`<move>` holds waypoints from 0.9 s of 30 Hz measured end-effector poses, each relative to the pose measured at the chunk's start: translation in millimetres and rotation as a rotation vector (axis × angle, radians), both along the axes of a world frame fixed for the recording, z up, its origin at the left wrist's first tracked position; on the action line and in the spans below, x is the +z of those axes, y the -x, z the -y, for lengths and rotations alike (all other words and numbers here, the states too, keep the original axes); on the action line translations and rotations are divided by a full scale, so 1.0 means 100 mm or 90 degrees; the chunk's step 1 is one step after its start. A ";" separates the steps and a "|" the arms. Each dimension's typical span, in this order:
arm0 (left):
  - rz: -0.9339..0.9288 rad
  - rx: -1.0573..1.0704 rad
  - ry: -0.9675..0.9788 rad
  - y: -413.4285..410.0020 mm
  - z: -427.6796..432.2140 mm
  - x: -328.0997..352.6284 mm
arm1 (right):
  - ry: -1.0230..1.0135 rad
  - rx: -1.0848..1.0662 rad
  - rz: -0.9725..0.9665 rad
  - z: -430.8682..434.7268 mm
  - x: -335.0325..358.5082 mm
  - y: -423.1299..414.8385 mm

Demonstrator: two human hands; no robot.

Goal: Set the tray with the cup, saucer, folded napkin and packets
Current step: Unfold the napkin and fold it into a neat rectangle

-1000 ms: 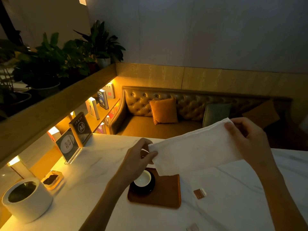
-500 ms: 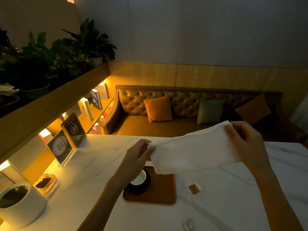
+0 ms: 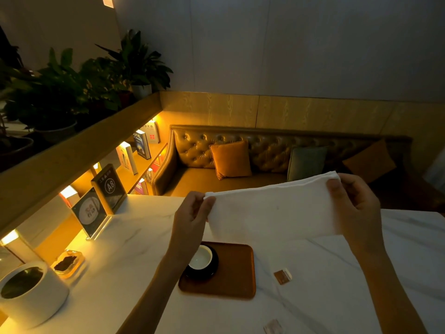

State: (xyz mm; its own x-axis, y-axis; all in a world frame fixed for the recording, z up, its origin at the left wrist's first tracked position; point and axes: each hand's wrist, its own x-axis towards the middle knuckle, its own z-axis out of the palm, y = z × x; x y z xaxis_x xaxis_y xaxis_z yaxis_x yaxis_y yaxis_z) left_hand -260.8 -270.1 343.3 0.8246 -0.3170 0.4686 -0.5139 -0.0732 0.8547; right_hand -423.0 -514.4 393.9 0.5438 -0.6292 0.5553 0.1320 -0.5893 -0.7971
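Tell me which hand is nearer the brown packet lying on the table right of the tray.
Right. The right hand holds the napkin's end above and behind the packet; the left hand is across the tray, over the cup.

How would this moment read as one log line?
both hands: hold napkin above table | cup, saucer: on tray | packets: off tray

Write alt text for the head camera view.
Both hands, left hand and right hand, hold a white napkin stretched above a brown tray bearing a cup on a dark saucer. Two packets lie on the marble table.
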 end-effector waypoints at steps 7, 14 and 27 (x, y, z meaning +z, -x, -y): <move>-0.070 0.074 0.049 0.05 0.12 0.08 | -0.012 -0.011 0.043 -0.15 0.05 -0.08; 0.008 0.147 0.078 0.06 0.16 0.14 | -0.037 -0.043 0.083 -0.23 0.05 -0.10; -0.069 0.081 0.146 0.02 0.16 0.29 | -0.207 -0.035 0.058 -0.22 -0.02 -0.03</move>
